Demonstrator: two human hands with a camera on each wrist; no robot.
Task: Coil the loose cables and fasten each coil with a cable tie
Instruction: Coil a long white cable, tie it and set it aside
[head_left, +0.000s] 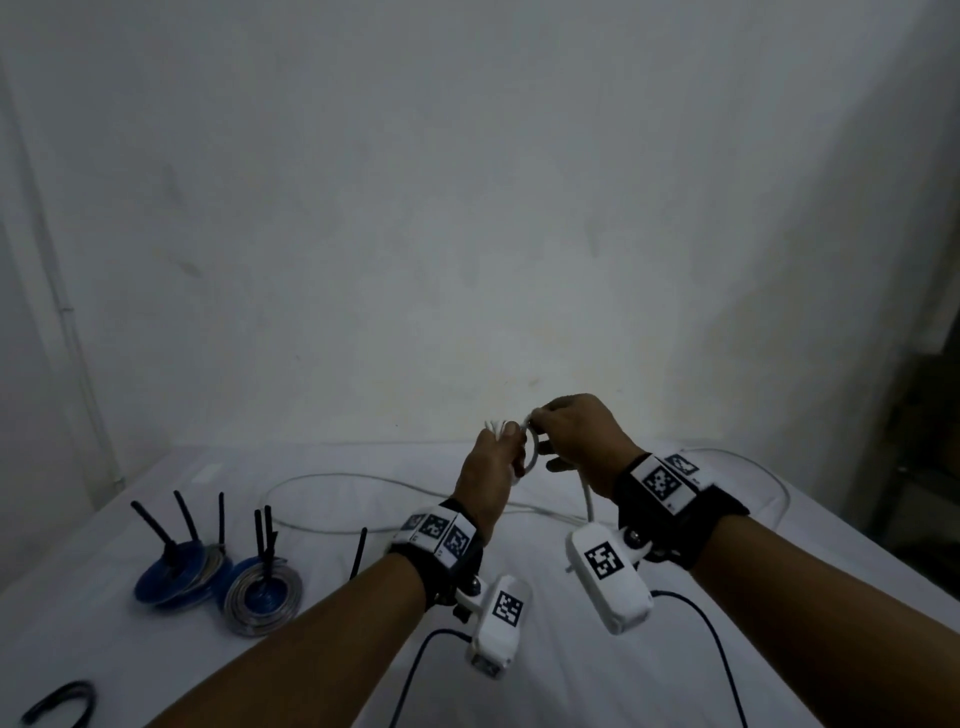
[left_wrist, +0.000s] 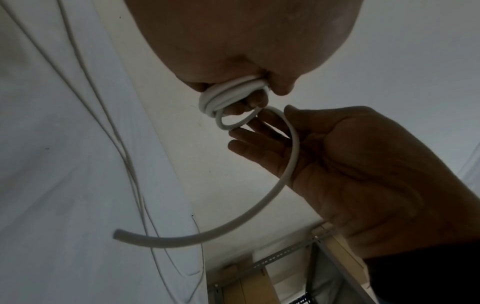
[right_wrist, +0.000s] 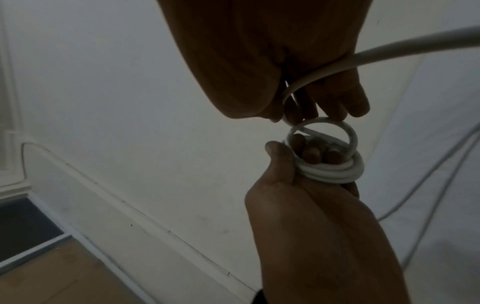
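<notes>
On the left of a white table (head_left: 363, 639) sit two tied cable coils (head_left: 218, 582) with black ties sticking up. Mid-frame, raised above the table, the left hand (head_left: 491, 462) grips a small white cable coil (right_wrist: 330, 170). Beside it, the right hand (head_left: 576, 436) pinches the cable's loose end, forming another loop

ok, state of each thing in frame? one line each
white cable: partly coiled, last loop being laid, short tail free
left hand: grips the coil
right hand: pinches the newest loop
two finished coils: on the table, tied with black cable ties
spare cable tie: lying loose on the table
thin grey cable: uncoiled on the table
</notes>
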